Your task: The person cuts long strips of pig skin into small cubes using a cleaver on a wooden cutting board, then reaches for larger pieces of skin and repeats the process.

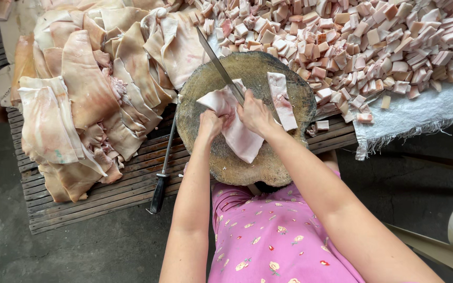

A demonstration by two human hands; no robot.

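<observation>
Pork slab [237, 131] sits centre of the round wooden chopping block [216, 157], pale pink-white, fatty, skin side w/ soft folds, lower end tapering toward the person. Left hand [209, 126] closed on the slab's left edge, pinning it down. Right hand [255, 116] wrapped round the handle of a long knife [218, 65]; blade runs up-left from the hand, lying across the slab's top part, tip reaching past the block rim toward the raw pile. Second piece, a narrow pork strip [282, 100], lies on the block just right of the right hand, pink meat w/ white fat band. Block rests on a slatted wooden table [95, 202]. Left of block: big heap of uncut pork sheets [85, 94], tan-pink, overlapping. Top right: heap of pork cubes [352, 42], small, pink/white, spread on a white woven sack sheet [420, 112] w/ frayed edge hanging off the table. Sharpening steel [163, 167], black handle, lies on the slats left of block, touching its rim. No legible labels; faint green mark on one sheet lower left. Person wears pink floral top [273, 236].
</observation>
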